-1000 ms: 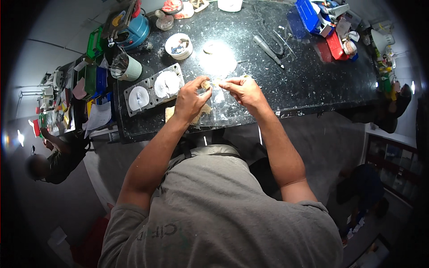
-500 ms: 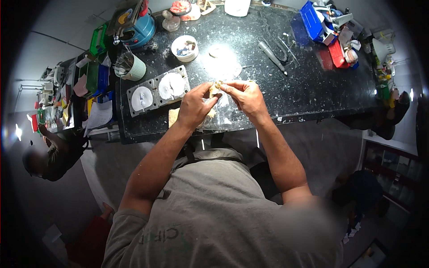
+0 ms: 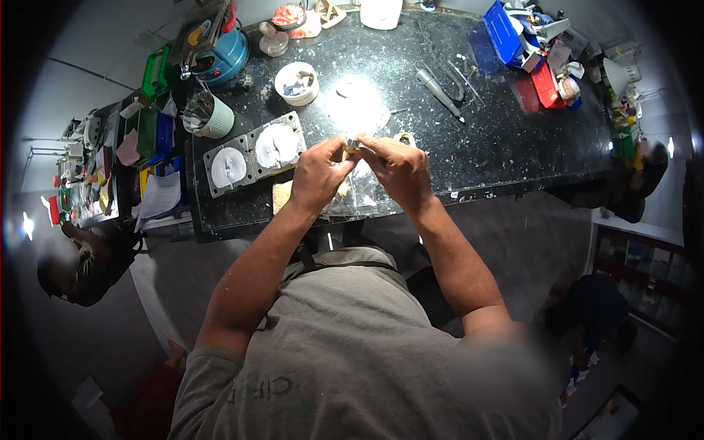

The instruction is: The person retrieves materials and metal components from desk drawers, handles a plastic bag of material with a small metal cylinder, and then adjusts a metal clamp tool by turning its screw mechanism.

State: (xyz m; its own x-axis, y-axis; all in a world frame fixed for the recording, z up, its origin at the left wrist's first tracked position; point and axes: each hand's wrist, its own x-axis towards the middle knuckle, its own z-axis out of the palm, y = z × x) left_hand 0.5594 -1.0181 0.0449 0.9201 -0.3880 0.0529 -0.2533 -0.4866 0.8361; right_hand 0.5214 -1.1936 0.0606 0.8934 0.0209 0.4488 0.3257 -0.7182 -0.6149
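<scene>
My left hand (image 3: 318,174) is closed, pinching a small yellowish piece (image 3: 349,149) between thumb and fingertips near the bench's front edge. My right hand (image 3: 401,170) meets it from the other side, its fingers bent over the top of the piece. A silvery glint shows at the fingertips; its source is too small to make out. The fingers hide most of the piece. Just beyond my right knuckles lies a small pale ring-shaped thing (image 3: 405,138). A tan, rough-looking block (image 3: 281,196) lies beside my left wrist.
Left of my hands sit two metal mould halves filled with white plaster (image 3: 277,145). Beyond are a white tub (image 3: 297,83) of scraps, a ribbed cup (image 3: 209,116) of tools and a blue machine (image 3: 224,62). A grey handpiece (image 3: 440,93) lies right, before blue and red bins (image 3: 546,86).
My right hand has turned, its fingers now bending down over the piece with the knuckles raised. My left hand keeps its pinch. The whole view has shifted slightly.
</scene>
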